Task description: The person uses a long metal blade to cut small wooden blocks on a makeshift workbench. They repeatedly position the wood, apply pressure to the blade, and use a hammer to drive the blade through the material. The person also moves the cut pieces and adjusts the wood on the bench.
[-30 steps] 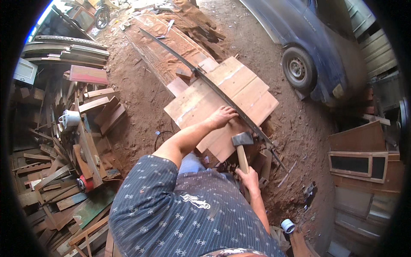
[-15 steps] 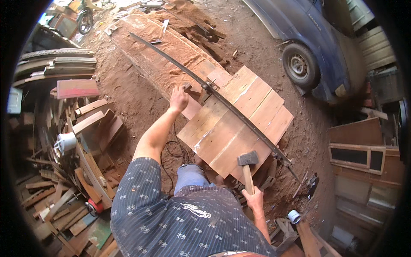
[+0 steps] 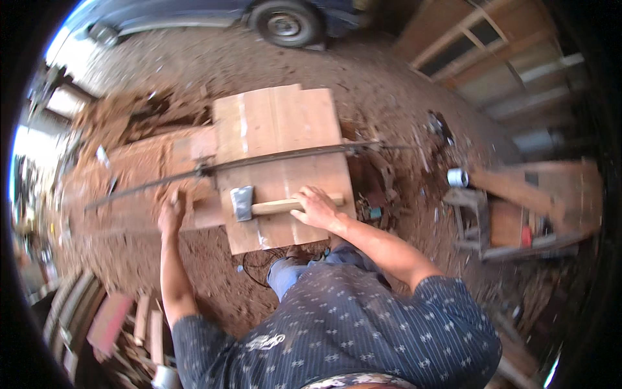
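Observation:
A panel of edge-joined wooden boards (image 3: 278,123) lies before me, crossed by a long dark metal bar clamp (image 3: 272,157). On the near part of the panel lies a hammer (image 3: 242,203) with a blocky grey head pointing left. My right hand (image 3: 317,207) is closed around its pale wooden handle. My left hand (image 3: 172,212) is left of the panel, by the near edge of the sawdust-covered workbench (image 3: 142,217) and below the clamp bar. Motion smears its fingers, so whether it holds anything is unclear.
A blue vehicle (image 3: 194,11) stands beyond the dirt floor. At right are a wooden frame (image 3: 483,220), a plank and a white can (image 3: 457,177). Scrap boards and a reddish block (image 3: 110,324) lie at lower left. A cable (image 3: 249,272) loops near my legs.
My view has swung round to the right. The hammer, earlier by the panel's near right edge, is now over the panel with its head to the left. My left hand has shifted along the workbench.

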Available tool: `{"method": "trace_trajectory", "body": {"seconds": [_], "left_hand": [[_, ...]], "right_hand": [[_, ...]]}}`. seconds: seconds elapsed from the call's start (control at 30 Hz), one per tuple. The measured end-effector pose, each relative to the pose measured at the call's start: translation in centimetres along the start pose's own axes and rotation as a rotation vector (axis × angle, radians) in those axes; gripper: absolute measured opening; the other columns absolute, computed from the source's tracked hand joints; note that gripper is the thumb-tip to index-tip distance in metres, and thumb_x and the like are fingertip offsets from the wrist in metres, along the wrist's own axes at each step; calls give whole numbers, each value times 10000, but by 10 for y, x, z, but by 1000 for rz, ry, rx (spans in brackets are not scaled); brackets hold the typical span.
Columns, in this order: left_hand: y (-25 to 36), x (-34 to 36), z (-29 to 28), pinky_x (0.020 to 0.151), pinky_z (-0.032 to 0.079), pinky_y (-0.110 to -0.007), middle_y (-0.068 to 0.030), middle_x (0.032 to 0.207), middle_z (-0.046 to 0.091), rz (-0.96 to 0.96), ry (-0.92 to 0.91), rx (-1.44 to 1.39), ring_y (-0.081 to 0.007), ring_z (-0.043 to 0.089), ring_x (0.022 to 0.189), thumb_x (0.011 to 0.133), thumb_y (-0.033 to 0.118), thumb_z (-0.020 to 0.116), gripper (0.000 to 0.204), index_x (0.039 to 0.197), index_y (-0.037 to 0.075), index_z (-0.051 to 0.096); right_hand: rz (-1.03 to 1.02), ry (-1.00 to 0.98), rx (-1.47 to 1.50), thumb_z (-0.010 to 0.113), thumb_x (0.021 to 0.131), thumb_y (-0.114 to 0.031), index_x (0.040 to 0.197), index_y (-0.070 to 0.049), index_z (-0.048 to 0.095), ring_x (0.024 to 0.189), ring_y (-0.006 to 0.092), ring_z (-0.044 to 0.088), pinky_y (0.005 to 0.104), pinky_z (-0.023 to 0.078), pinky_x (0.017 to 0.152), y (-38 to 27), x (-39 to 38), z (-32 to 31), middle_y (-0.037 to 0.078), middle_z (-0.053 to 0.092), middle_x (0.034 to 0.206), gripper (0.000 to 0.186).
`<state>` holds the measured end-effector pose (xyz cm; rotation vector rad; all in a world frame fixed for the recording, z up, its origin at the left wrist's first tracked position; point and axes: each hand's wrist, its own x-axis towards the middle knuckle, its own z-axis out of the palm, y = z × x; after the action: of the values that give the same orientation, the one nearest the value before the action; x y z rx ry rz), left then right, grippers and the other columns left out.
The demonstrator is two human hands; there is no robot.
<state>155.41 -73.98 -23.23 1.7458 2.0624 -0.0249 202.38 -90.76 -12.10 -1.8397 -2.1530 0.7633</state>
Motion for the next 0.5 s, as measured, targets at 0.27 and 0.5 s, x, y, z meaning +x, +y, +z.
{"method": "trace_trajectory", "body": {"seconds": [0.27, 0.5], "left_hand": [[107, -185, -55, 705, 487, -355, -98, 1007, 686, -218, -304, -1161, -210, 660, 903, 1025, 510, 477, 510, 1201, 51, 613], [264, -254, -16, 1160, 350, -428, -230, 1606, 274, 322, -365, -892, -361, 357, 1426, 1072, 476, 365, 649, 1511, 2, 421]], "right_hand": [[255, -213, 1163, 764, 787, -685, 1532, -21, 372, 1264, 329, 554, 443, 526, 1001, -51, -15, 18, 233, 537, 1394, 1072], [245, -67, 1763, 604, 906, -694, 1295, -58, 551, 1078, 249, 617, 429, 552, 881, -73, -22, -12, 106, 606, 1213, 747]]}}
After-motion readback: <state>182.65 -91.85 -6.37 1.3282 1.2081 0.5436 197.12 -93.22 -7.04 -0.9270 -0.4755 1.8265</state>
